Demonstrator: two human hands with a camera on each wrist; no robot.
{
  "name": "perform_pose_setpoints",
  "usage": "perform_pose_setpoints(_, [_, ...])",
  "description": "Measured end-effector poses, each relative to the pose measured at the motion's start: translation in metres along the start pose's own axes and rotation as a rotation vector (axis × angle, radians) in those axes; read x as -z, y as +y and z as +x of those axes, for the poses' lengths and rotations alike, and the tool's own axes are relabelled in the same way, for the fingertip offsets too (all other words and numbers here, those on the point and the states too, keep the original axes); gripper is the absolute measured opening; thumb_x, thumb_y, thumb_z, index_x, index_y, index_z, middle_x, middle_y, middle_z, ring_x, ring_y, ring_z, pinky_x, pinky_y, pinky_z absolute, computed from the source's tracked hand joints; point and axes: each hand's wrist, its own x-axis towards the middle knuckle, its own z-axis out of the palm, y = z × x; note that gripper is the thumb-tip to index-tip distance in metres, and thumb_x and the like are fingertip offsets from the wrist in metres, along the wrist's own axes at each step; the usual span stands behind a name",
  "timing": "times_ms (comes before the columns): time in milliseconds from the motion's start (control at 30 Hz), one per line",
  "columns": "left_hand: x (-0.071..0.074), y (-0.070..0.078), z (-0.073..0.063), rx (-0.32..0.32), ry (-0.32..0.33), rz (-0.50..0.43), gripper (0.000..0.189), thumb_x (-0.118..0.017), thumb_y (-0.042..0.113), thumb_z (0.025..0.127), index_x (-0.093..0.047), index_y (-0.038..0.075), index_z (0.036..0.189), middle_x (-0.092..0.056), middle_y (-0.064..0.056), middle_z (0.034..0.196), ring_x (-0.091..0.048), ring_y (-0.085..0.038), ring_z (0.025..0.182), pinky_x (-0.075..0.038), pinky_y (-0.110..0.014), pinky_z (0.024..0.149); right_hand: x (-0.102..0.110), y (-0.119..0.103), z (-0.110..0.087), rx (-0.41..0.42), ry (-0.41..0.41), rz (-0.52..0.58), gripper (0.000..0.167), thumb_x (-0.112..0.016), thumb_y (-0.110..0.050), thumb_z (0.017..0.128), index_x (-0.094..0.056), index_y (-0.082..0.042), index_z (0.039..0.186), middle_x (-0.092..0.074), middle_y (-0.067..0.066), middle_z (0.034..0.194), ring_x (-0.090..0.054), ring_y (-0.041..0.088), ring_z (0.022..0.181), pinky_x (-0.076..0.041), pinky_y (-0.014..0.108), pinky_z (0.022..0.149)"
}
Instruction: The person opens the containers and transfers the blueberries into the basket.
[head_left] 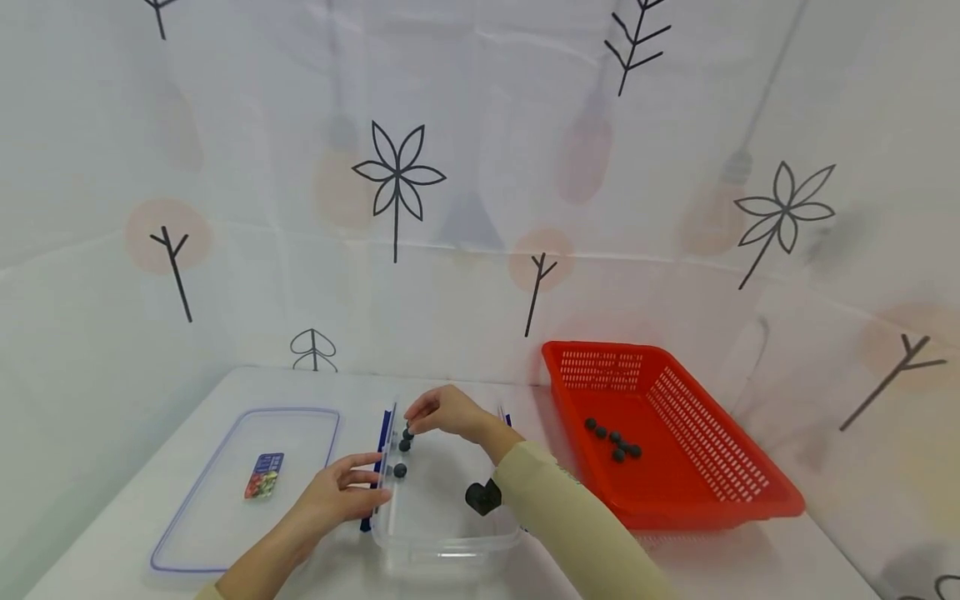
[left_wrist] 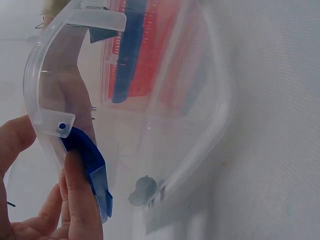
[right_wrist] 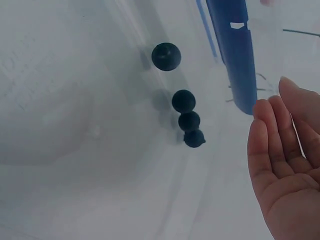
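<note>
A clear plastic box [head_left: 442,546] with blue side latches stands at the front middle. My left hand [head_left: 341,492] grips its left wall, thumb at the rim and fingers on the blue latch [left_wrist: 92,162]. Inside, along that wall, lie several small dark blueberry-like balls [right_wrist: 184,101]. Three sit close in a row; one ball [head_left: 401,471] is apart, nearer me. My right hand [head_left: 450,412] reaches over the box, fingertips by the far end of the row. In the right wrist view its fingers [right_wrist: 287,150] lie loosely bent, with nothing seen between them.
To the right, a red slotted basket [head_left: 675,417] holds several more dark balls [head_left: 615,437]. A clear lid [head_left: 202,508] with a printed label [head_left: 264,476] lies at left. A dark heart-shaped thing [head_left: 483,497] shows beside my right sleeve. Behind hangs a patterned white cloth [head_left: 465,208].
</note>
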Motion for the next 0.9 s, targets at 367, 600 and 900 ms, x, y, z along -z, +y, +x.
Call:
perform_pose_setpoints(367, [0.0,0.0,0.0,-0.013,-0.014,-0.012,0.067,-0.079,0.022,0.074,-0.048,0.005,0.131,-0.059,-0.014,0.112,-0.06,-0.021,0.091,-0.054,-0.039,0.077,-0.01,0.015,0.012,-0.061,-0.089,-0.146,0.016,-0.073,0.001,0.078,-0.071,-0.003,0.093,-0.066,0.001,0.081,-0.058,0.012,0.075,-0.049,0.034,0.085])
perform_pose_setpoints(600, [0.001,-0.001,0.002,-0.031,-0.018,-0.031,0.066,-0.079,0.019,0.075,-0.048,0.004,0.131,-0.06,-0.013,0.11,-0.06,-0.021,0.09,-0.054,-0.04,0.076,-0.021,0.012,0.015,-0.086,-0.146,-0.267,0.015,-0.075,0.002,0.074,-0.072,-0.004,0.087,-0.064,-0.003,0.075,-0.056,0.009,0.071,-0.048,0.026,0.076])
perform_pose_setpoints(900, [0.004,0.001,0.001,-0.04,-0.027,-0.035,0.065,-0.078,0.018,0.076,-0.048,0.003,0.132,-0.06,-0.012,0.11,-0.06,-0.021,0.09,-0.054,-0.04,0.076,-0.035,0.01,0.016,-0.099,-0.183,-0.432,0.014,-0.077,0.002,0.072,-0.072,-0.007,0.082,-0.061,-0.005,0.07,-0.052,0.008,0.066,-0.046,0.02,0.064])
